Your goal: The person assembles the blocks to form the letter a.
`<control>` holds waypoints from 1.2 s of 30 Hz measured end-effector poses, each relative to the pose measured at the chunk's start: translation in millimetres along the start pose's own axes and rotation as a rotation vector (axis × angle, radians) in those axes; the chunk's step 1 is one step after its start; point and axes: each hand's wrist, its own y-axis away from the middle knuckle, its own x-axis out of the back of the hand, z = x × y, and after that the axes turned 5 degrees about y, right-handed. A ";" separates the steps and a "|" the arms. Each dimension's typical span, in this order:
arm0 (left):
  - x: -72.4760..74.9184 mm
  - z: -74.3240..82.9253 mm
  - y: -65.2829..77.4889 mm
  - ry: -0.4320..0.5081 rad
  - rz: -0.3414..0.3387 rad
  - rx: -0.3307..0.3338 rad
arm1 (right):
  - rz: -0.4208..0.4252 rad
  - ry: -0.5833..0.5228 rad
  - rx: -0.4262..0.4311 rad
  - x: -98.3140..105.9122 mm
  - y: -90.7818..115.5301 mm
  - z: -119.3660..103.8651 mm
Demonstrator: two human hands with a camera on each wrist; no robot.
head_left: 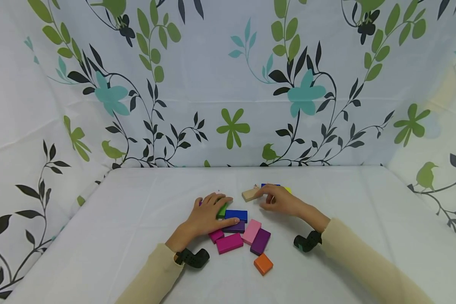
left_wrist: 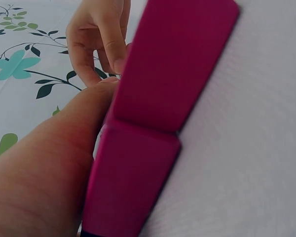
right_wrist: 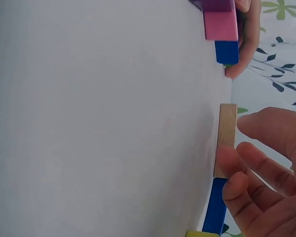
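Apparently only a small part is done: three blocks sit together by my right hand, while most of the coloured ones lie about my left hand. My right fingers are bent, at one end of a plain wooden block; I cannot tell whether they pinch it or merely touch it. Just behind those fingers are a far blue block and a yellow block.

My left fingers are spread over the larger group. A green block shows between index finger and thumb; a near blue block and a purple block lie at the thumb. Nearer me than the thumb are two magenta blocks, a pink block, a dark purple block and, set apart, an orange block. I take these to be what is left.

The right wrist view shows what my knuckles hide in the head view: wooden and far blue blocks end to end. The left wrist view shows the magenta pair meeting at an angle, but not my left fingers' spread.
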 end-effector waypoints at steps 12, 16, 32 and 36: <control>-0.1 0.4 -1.0 -0.002 -0.003 0.006 | -0.030 -0.048 0.087 -2.6 11.6 -13.3; -0.3 0.4 -1.1 -0.002 -0.003 0.007 | -0.046 -0.035 0.114 -3.5 15.4 -14.7; 0.1 0.6 -0.1 0.002 -0.007 0.004 | -0.125 -0.055 0.122 -0.8 35.8 -27.0; 0.1 0.5 0.0 0.001 -0.007 0.005 | -0.137 -0.072 0.120 -1.3 39.8 -30.5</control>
